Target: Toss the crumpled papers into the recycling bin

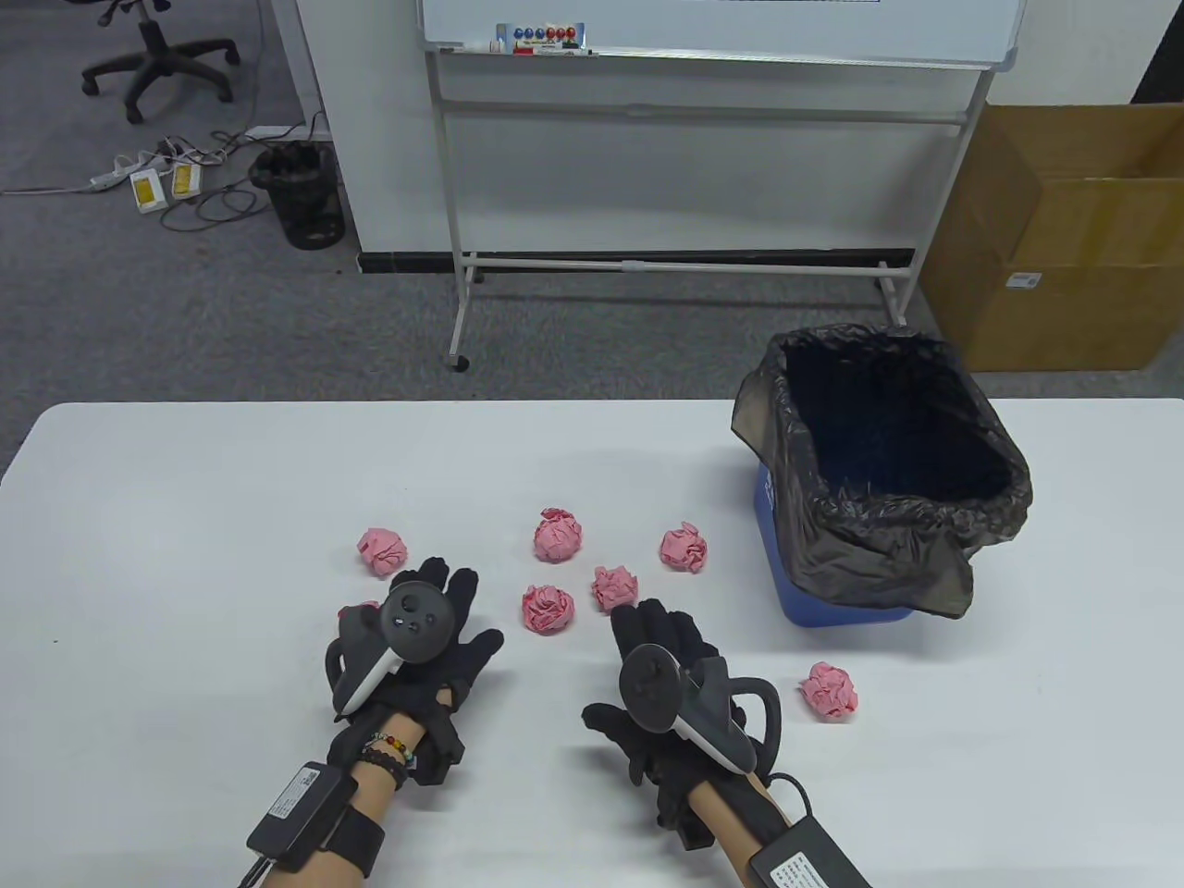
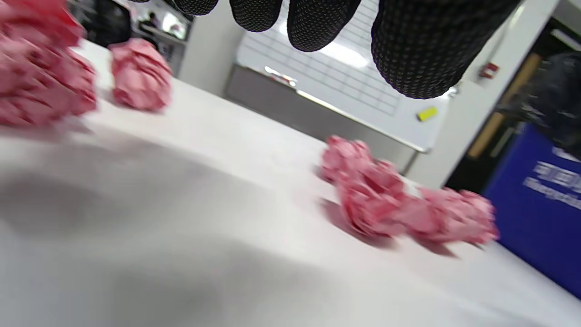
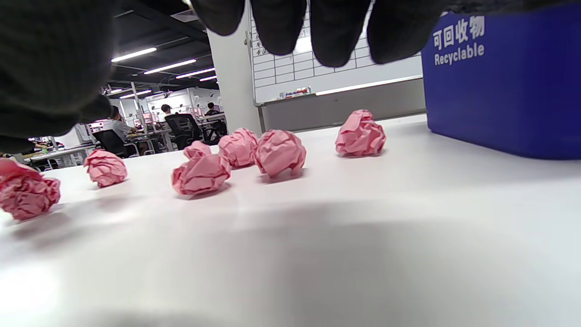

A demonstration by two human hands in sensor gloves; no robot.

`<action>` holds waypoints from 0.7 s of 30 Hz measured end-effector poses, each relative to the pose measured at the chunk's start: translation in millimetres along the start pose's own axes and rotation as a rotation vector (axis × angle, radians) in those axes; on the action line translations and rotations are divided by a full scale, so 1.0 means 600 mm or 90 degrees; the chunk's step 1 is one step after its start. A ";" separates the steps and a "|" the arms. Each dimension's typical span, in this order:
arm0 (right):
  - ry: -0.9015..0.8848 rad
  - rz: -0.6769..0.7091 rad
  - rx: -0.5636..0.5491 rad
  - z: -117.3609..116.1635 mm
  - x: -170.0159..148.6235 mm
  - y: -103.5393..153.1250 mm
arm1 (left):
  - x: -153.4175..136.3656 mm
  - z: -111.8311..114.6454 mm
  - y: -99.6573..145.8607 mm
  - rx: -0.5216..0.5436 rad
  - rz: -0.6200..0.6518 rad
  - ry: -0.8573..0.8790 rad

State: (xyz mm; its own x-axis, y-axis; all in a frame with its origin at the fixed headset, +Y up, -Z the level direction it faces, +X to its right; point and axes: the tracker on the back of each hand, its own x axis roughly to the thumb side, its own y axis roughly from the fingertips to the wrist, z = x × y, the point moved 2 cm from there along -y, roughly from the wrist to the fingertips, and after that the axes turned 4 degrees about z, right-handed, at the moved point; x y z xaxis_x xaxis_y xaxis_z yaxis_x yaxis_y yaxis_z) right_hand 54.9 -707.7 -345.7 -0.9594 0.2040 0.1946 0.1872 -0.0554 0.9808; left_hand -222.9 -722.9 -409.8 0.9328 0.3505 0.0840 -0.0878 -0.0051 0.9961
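Several crumpled pink paper balls lie on the white table (image 1: 185,555). The nearest are one (image 1: 547,609) between my hands, one (image 1: 615,587) just past my right fingertips, and one (image 1: 356,610) half hidden at my left hand's outer edge. Another ball (image 1: 830,691) lies to the right of my right hand. The blue recycling bin (image 1: 832,606) with a black bag (image 1: 879,481) stands at the right. My left hand (image 1: 458,615) and right hand (image 1: 638,652) hover low over the table, fingers spread and empty. In the right wrist view the bin (image 3: 499,81) is at the right.
Beyond the table's far edge stand a whiteboard stand (image 1: 684,259) and a cardboard box (image 1: 1064,240). More balls lie further back (image 1: 382,550) (image 1: 558,535) (image 1: 684,548).
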 end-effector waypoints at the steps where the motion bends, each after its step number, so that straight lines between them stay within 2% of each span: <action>1: 0.002 0.001 0.000 0.000 0.000 0.001 | -0.009 -0.003 -0.002 0.001 -0.014 -0.009; 4: 0.004 0.002 0.004 0.001 -0.001 0.003 | -0.045 -0.009 -0.009 0.005 -0.066 -0.038; 10: -0.002 0.000 0.010 0.003 -0.003 0.004 | -0.094 0.004 -0.015 -0.020 -0.134 -0.081; 14: 0.003 0.000 0.016 0.004 -0.002 0.005 | -0.106 0.015 -0.016 -0.045 -0.158 -0.108; 21: 0.002 -0.002 0.014 0.004 -0.002 0.004 | -0.107 0.012 -0.020 -0.022 -0.191 -0.166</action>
State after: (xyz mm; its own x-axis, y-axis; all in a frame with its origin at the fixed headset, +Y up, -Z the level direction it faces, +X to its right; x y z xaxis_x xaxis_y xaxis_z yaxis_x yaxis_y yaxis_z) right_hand 57.0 -706.0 -343.4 -0.9608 0.2004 0.1918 0.1889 -0.0338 0.9814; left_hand -279.3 -752.3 -427.1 0.9760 0.0822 -0.2016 0.1938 0.0944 0.9765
